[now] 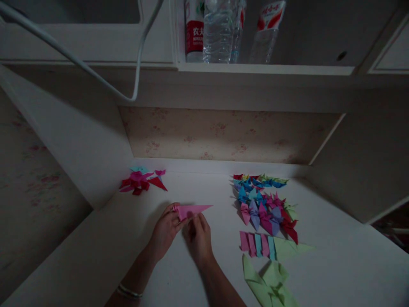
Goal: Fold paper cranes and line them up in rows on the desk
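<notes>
A pink folded paper piece (191,209) with a long point towards the right lies on the white desk (335,256). My left hand (164,232) pinches its left end with closed fingers. My right hand (200,236) presses closed fingertips on its lower edge, just right of the left hand. Both hands rest low on the desk, close together.
Rows of folded coloured paper pieces (265,204) lie right of my hands, with pink and blue strips (257,244) and green folded sheets (271,283) nearer me. A red and pink pile (140,180) sits at the back left corner. Water bottles (220,30) stand on the shelf above. A white cable (96,72) hangs overhead.
</notes>
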Demonstrator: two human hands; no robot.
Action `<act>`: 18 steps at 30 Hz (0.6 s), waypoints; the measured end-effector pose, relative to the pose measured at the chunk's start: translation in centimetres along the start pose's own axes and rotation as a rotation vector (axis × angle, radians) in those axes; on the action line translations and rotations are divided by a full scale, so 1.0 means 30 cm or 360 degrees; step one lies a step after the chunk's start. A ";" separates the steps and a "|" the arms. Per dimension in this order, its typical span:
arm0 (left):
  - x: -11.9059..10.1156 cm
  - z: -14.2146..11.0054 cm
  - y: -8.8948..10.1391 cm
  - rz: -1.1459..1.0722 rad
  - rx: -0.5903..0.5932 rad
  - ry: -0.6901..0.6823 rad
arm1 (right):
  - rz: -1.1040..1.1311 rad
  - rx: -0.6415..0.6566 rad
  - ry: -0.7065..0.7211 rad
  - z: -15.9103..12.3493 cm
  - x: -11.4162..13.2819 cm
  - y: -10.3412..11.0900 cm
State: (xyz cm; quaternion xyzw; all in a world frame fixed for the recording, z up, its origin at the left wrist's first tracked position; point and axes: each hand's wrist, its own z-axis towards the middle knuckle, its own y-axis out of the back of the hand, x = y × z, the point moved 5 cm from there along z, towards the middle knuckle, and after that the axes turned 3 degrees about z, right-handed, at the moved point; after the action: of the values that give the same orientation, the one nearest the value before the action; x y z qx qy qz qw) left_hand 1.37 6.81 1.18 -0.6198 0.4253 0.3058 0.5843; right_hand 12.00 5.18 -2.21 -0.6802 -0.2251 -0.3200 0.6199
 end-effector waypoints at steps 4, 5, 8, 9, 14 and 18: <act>0.027 -0.008 0.015 0.0116 -0.0051 -0.0035 | 0.0003 -0.0173 -0.0065 0.009 -0.007 0.031; 0.029 -0.009 0.013 0.0158 -0.0031 -0.0038 | 0.0048 -0.0198 -0.0088 0.012 -0.005 0.037; 0.032 -0.015 0.000 0.0310 0.0106 -0.0006 | 0.0202 -0.0260 -0.0127 0.021 0.015 0.047; 0.033 -0.017 0.000 0.0368 0.0147 0.0023 | 0.0239 -0.0279 -0.0120 0.024 0.025 0.050; 0.052 -0.010 0.046 0.0528 0.0160 0.0127 | 0.0305 -0.0171 -0.0057 0.030 0.048 0.039; 0.059 0.000 0.071 0.0536 0.0105 0.0028 | 0.0274 -0.0100 -0.0103 0.029 0.022 0.037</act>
State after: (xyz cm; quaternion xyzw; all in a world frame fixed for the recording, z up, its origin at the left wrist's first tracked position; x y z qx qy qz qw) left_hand 0.27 6.60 -1.36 -0.5229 0.5381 0.3799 0.5410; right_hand 13.36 5.84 -2.55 -0.7261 -0.1756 -0.2504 0.6158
